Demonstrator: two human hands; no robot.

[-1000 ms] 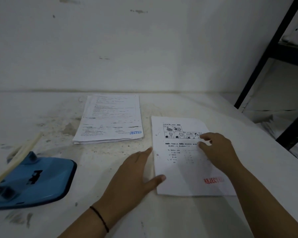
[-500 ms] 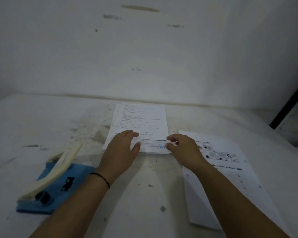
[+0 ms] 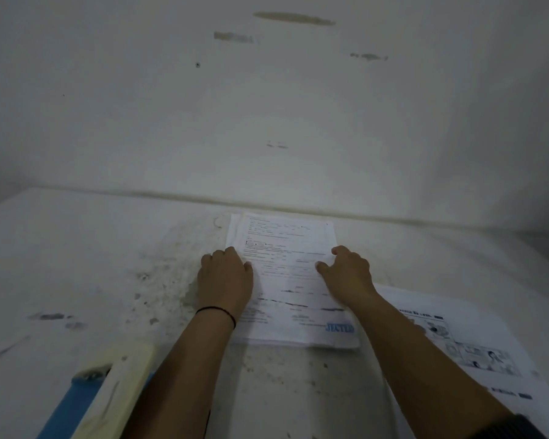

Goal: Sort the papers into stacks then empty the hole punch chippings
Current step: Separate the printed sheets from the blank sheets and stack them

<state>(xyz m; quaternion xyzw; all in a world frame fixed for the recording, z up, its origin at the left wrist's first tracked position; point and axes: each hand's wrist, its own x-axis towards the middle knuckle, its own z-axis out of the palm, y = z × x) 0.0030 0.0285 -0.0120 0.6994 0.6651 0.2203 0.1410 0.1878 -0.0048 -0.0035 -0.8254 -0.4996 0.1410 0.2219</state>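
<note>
A stack of printed papers (image 3: 287, 248) with a blue stamp at its near right corner lies against the back wall. My left hand (image 3: 225, 277) grips the stack's left edge, fingers curled at the side and thumb on the top sheet. My right hand (image 3: 346, 270) grips the right edge the same way. A second stack with comic pictures (image 3: 476, 346) lies to the right, partly under my right forearm. The hole punch (image 3: 108, 394), blue base and cream lever, sits at the near left, partly hidden by my left forearm.
The white tabletop (image 3: 76, 264) is stained and speckled with dirt left of the papers. A white wall (image 3: 267, 106) rises directly behind the stack.
Both hands left the comic sheet, reached the far stack and slid up along its sides to grip its edges. The camera view shifted left and forward.
</note>
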